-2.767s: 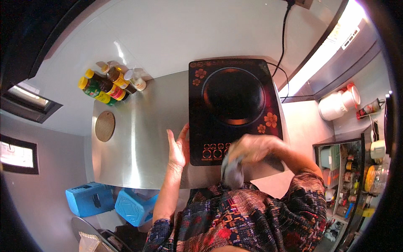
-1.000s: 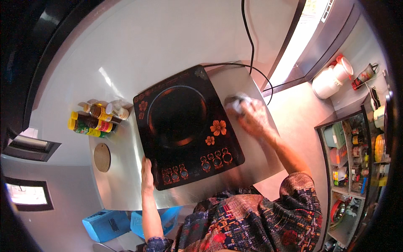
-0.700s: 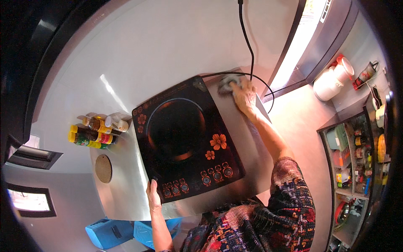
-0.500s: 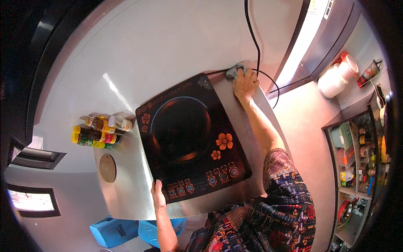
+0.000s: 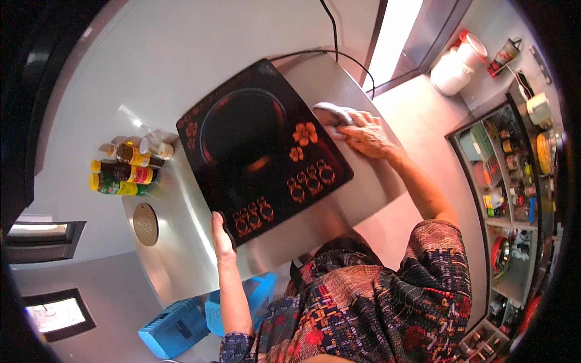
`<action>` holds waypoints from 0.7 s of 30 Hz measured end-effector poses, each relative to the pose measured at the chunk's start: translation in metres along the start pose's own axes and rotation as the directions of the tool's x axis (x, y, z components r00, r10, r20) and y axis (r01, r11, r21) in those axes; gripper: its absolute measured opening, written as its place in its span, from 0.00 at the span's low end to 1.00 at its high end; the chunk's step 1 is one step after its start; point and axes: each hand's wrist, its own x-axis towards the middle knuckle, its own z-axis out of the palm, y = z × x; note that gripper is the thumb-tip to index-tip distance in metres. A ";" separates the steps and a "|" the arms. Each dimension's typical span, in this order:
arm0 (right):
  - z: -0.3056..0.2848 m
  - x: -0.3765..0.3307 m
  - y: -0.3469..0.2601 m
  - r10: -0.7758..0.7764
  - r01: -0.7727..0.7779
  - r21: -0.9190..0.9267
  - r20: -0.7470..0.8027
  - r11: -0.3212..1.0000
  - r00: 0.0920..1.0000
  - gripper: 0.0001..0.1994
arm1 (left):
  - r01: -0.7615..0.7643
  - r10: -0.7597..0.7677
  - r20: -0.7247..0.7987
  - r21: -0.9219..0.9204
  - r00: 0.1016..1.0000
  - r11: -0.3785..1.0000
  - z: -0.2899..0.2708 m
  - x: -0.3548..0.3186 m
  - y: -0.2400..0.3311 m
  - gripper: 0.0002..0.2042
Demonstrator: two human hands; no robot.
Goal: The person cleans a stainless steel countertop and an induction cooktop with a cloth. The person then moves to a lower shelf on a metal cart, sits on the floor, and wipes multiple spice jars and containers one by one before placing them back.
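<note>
In the head view, a black cooktop (image 5: 266, 151) with orange flowers is on the steel worktop (image 5: 181, 254), between the two hands of the person. Its long axis runs slantwise, from upper left to lower right: the end with the controls points to lower right, toward the patterned shirt (image 5: 375, 290), and the opposite end points up and left, toward the pale wall (image 5: 151, 66).

The hands are well apart. The left hand (image 5: 223, 237) touches the left side of the cooktop, close to its front corner. Part of its fingers is hidden there, so one cannot tell if it is clamped on the edge or only lies against it. The right hand (image 5: 368, 138) is closed on a grey cloth (image 5: 331, 114), on the worktop just beside the right side of the cooktop. This hand and the cloth are somewhat blurred, and the fingers cover a part of the cloth.

The underside of the cooktop is not visible, so whether it lies fully flat is hard to say. The black cord (image 5: 334, 30) is cut off at the upper edge. Bottles (image 5: 130, 169) stand near the left side, partly covering one another, above a round mat (image 5: 146, 224). Under the worktop, the blue stools (image 5: 175, 327) are partly hidden by the left forearm.
</note>
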 end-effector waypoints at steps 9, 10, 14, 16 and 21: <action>0.013 -0.147 -0.075 0.326 -0.339 -0.213 -0.097 0.916 0.940 0.32 | -0.253 0.309 -0.033 0.497 0.950 0.830 -0.046 -0.065 0.000 0.22; 0.020 -0.152 -0.091 0.293 -0.316 -0.241 -0.127 0.918 0.948 0.34 | -0.250 0.294 -0.011 0.499 0.956 0.830 -0.050 -0.074 0.004 0.20; 0.044 -0.166 -0.161 0.256 -0.281 -0.287 -0.122 0.916 0.959 0.38 | -0.349 0.415 0.068 0.672 0.907 0.653 -0.087 -0.096 -0.008 0.18; 0.053 -0.166 -0.196 0.248 -0.263 -0.258 -0.090 0.930 0.965 0.38 | -0.351 0.437 0.058 0.696 0.897 0.626 -0.103 -0.107 -0.010 0.17; 0.074 -0.149 -0.281 0.147 -0.141 -0.183 0.022 0.973 0.989 0.34 | -0.328 0.445 0.018 0.702 0.895 0.632 -0.142 -0.126 -0.019 0.17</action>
